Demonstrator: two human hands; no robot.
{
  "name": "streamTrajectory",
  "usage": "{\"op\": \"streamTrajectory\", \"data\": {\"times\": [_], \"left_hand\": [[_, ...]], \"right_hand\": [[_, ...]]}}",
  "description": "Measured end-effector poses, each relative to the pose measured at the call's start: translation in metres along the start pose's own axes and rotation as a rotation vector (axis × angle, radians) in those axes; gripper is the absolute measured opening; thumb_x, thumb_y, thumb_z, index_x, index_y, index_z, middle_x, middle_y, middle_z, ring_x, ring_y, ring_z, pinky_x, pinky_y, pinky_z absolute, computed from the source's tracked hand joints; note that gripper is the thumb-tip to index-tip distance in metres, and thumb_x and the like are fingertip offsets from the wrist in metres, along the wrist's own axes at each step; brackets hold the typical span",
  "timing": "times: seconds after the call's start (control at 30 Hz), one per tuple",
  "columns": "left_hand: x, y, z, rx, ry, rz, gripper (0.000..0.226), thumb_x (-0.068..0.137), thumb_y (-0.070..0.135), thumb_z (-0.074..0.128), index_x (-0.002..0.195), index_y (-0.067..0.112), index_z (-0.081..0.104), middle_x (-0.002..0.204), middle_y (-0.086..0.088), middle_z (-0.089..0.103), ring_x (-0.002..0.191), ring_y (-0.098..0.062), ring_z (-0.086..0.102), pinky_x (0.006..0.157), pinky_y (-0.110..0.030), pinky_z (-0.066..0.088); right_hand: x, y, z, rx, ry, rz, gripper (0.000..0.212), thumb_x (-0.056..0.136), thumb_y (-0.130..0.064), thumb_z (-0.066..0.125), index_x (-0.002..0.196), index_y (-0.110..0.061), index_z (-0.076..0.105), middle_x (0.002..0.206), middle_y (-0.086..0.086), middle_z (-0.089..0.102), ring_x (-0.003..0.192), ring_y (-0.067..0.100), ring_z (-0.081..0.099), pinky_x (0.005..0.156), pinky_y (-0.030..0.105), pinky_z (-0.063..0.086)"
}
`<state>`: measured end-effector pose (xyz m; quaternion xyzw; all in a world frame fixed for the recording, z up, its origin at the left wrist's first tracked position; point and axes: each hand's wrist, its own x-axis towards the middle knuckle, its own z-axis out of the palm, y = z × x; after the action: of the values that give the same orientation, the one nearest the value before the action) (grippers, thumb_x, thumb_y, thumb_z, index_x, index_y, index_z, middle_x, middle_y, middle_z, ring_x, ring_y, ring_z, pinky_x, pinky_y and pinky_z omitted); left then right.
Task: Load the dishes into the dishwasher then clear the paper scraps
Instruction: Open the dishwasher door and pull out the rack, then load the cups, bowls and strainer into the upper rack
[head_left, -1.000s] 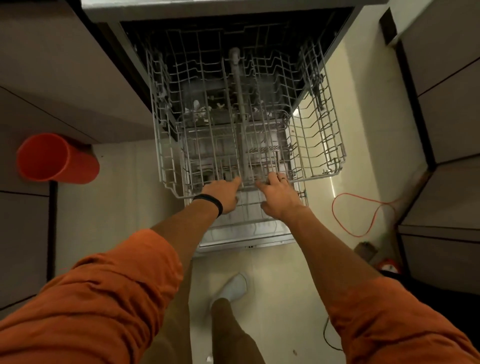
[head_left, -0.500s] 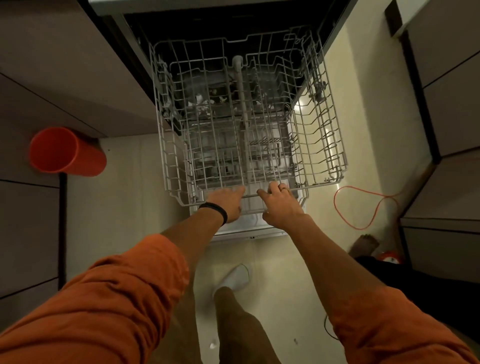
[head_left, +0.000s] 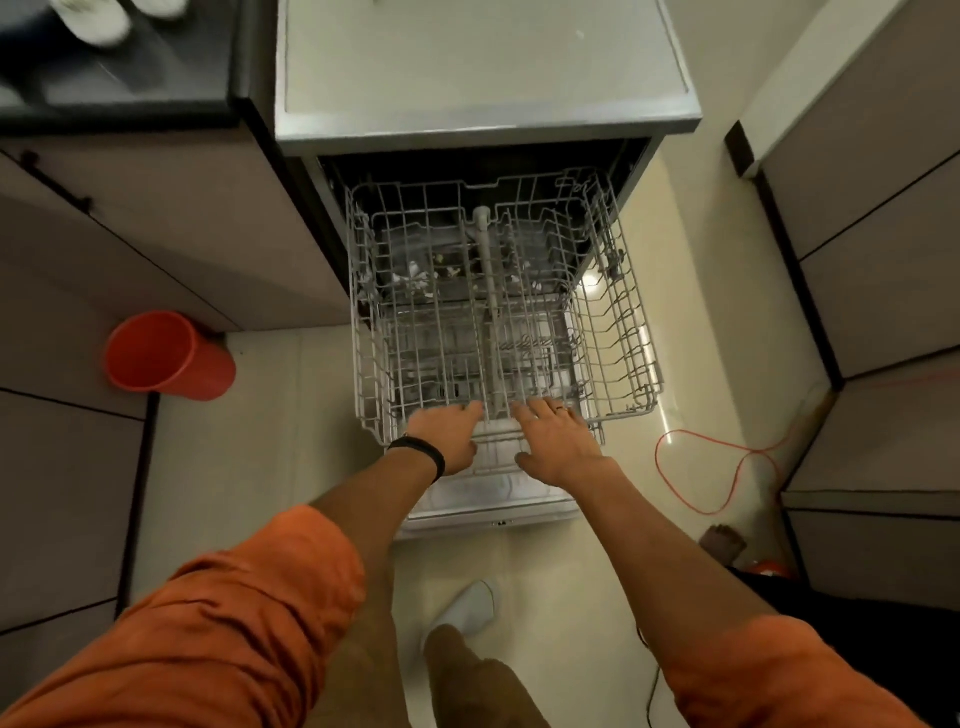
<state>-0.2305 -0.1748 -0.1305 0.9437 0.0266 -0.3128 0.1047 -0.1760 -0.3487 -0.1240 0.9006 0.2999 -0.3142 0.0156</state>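
The dishwasher (head_left: 483, 130) stands open with its door (head_left: 493, 506) folded down. Its grey wire upper rack (head_left: 628, 332) is drawn out over the door and holds no dishes. My left hand (head_left: 444, 436) and my right hand (head_left: 558, 439) hold the rack's front rim side by side, fingers over the wire and thumbs below. Through the wires I see the lower rack and a few small white bits (head_left: 415, 275) deep inside. Blurred white dishes (head_left: 96, 21) sit on the dark counter at the top left.
A red bucket (head_left: 156, 356) stands on the floor left of the dishwasher, against the cabinets. An orange cord (head_left: 719, 467) loops on the floor to the right, near a bare foot (head_left: 722, 540). Cabinets line both sides. My white slipper (head_left: 467, 608) is below the door.
The upper rack has slid further out of the dishwasher with both hands on its front rim. My view has lifted, so the dishwasher's top and the counter now show.
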Motion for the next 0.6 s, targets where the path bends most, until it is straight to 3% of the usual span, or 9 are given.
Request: {"op": "streamTrajectory", "data": {"times": [0.3, 0.43, 0.6], "left_hand": [[-0.058, -0.051, -0.087, -0.038, 0.258, -0.031, 0.047, 0.099, 0.031, 0.05, 0.142, 0.02, 0.038, 0.136, -0.006, 0.056, 0.119, -0.03, 0.057, 0.096, -0.046, 0.045], [-0.079, -0.092, -0.123, -0.044, 0.376, -0.04, 0.057, 0.097, 0.033, 0.051, 0.15, 0.02, 0.033, 0.148, -0.004, 0.048, 0.129, -0.028, 0.051, 0.102, -0.046, 0.041], [-0.107, -0.158, -0.163, -0.071, 0.507, -0.001, 0.05, 0.097, 0.033, 0.052, 0.145, 0.023, 0.039, 0.147, -0.001, 0.05, 0.13, -0.025, 0.052, 0.104, -0.045, 0.04]], "right_hand": [[-0.014, -0.058, -0.093, -0.014, 0.214, -0.049, 0.08, 0.093, -0.038, 0.063, 0.158, -0.023, 0.019, 0.161, 0.007, 0.028, 0.152, 0.03, 0.018, 0.123, 0.052, 0.018], [-0.011, -0.096, -0.135, -0.034, 0.31, -0.067, 0.079, 0.094, -0.039, 0.062, 0.158, -0.025, 0.019, 0.161, 0.004, 0.03, 0.152, 0.028, 0.02, 0.123, 0.051, 0.019], [0.009, -0.158, -0.173, -0.044, 0.383, -0.072, 0.078, 0.094, -0.042, 0.061, 0.158, -0.028, 0.018, 0.162, 0.001, 0.027, 0.153, 0.026, 0.017, 0.124, 0.049, 0.017]]}}
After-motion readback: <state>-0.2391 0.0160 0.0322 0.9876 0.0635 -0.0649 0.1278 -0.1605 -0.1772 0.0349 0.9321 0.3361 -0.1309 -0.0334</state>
